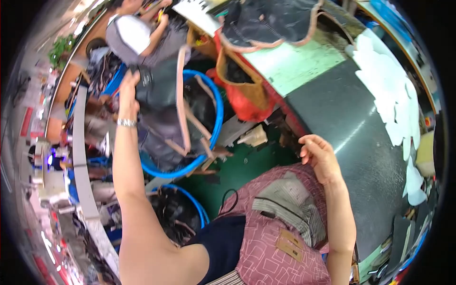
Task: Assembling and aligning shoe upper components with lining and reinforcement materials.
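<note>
Reaching out to the far left, my left hand (128,88) is closed on the edge of a black leather piece (154,92) with a pale tan border strip. The piece hangs over a round bin with a blue rim (219,116), which holds more dark leather pieces. My right hand (319,156) is beside the near-left edge of the worktable, palm up with loosely bent fingers and nothing visible in it. A black mat (346,111) covers part of that table next to the hand.
A black leather bag-like piece (268,21) lies at the table's far end. White sheets (389,90) are along its right side. An open sack with a red lower part (247,102) hangs by the table's left edge. Another person (142,35) works at the far left. A second blue-rimmed bin (202,211) stands nearer me.
</note>
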A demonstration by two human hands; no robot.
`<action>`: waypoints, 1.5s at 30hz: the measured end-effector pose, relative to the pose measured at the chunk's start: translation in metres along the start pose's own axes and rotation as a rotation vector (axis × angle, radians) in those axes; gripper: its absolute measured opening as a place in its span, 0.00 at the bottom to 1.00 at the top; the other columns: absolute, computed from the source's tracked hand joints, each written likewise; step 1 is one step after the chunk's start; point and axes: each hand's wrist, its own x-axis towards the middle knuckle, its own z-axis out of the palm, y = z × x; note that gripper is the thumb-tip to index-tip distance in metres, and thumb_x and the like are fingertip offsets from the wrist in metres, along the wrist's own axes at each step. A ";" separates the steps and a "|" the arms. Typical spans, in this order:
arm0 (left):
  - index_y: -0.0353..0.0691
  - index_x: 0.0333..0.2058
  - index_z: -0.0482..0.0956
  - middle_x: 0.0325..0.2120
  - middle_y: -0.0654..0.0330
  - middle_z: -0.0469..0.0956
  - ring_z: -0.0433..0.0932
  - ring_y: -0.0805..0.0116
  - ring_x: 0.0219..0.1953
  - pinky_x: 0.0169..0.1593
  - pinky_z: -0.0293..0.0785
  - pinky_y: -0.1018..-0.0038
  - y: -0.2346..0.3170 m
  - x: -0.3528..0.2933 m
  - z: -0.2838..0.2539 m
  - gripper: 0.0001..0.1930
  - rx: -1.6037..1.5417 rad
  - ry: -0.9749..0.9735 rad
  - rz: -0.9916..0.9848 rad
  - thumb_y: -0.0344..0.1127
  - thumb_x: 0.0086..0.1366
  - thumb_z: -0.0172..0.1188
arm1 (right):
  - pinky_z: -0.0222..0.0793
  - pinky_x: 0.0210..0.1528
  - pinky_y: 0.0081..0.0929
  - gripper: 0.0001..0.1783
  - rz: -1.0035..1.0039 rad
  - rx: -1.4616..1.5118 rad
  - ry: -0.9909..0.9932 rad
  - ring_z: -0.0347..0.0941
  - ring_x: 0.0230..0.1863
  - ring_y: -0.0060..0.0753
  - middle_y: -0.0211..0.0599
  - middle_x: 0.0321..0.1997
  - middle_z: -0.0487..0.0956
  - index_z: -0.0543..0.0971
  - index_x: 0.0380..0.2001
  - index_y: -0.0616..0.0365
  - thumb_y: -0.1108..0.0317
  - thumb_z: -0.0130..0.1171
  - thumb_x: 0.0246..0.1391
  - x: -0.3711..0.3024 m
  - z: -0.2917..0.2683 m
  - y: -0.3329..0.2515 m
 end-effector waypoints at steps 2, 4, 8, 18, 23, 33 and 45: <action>0.32 0.54 0.65 0.47 0.60 0.72 0.70 0.76 0.42 0.47 0.65 0.80 0.031 0.001 -0.015 0.23 0.171 0.097 0.420 0.27 0.59 0.54 | 0.62 0.25 0.12 0.10 0.010 -0.022 -0.018 0.66 0.21 0.15 0.28 0.21 0.73 0.75 0.35 0.61 0.65 0.52 0.55 0.003 0.009 -0.001; 0.32 0.52 0.67 0.45 0.60 0.73 0.70 0.80 0.41 0.46 0.66 0.81 0.029 0.001 -0.022 0.20 0.196 0.222 0.535 0.26 0.61 0.50 | 0.62 0.27 0.12 0.10 0.007 -0.080 0.011 0.66 0.22 0.16 0.28 0.21 0.73 0.75 0.35 0.61 0.65 0.52 0.55 0.009 0.007 0.003; 0.30 0.44 0.73 0.41 0.53 0.76 0.73 0.65 0.43 0.49 0.66 0.74 -0.034 0.009 -0.081 0.13 0.615 0.471 0.498 0.30 0.62 0.48 | 0.62 0.28 0.13 0.10 -0.057 -0.116 -0.053 0.65 0.23 0.16 0.28 0.22 0.73 0.75 0.35 0.62 0.66 0.51 0.56 0.008 0.011 0.005; 0.53 0.48 0.72 0.15 0.51 0.75 0.74 0.51 0.18 0.23 0.67 0.60 -0.085 -0.014 -0.075 0.17 1.297 0.446 0.492 0.34 0.58 0.53 | 0.64 0.29 0.14 0.09 0.091 -0.079 -0.021 0.68 0.25 0.17 0.29 0.24 0.74 0.75 0.35 0.61 0.67 0.51 0.55 -0.005 0.000 0.009; 0.46 0.46 0.69 0.17 0.54 0.75 0.76 0.54 0.21 0.26 0.72 0.61 -0.092 -0.003 -0.096 0.18 1.959 0.145 0.396 0.28 0.55 0.48 | 0.66 0.31 0.16 0.10 0.080 -0.115 -0.076 0.69 0.27 0.18 0.31 0.26 0.75 0.75 0.36 0.63 0.68 0.51 0.55 -0.016 -0.003 -0.002; 0.38 0.51 0.67 0.42 0.45 0.74 0.71 0.47 0.46 0.48 0.68 0.64 0.019 0.027 0.229 0.25 0.739 -0.416 0.553 0.42 0.57 0.56 | 0.69 0.32 0.17 0.09 -0.057 -0.310 0.388 0.71 0.28 0.18 0.32 0.26 0.76 0.76 0.36 0.64 0.71 0.52 0.54 -0.091 -0.066 -0.057; 0.31 0.33 0.75 0.26 0.43 0.75 0.74 0.46 0.31 0.34 0.67 0.61 0.057 0.125 0.434 0.11 0.680 -0.529 1.034 0.28 0.52 0.50 | 0.68 0.29 0.22 0.08 -0.117 -0.656 0.855 0.73 0.24 0.25 0.37 0.23 0.77 0.77 0.33 0.61 0.70 0.56 0.49 -0.164 -0.126 -0.056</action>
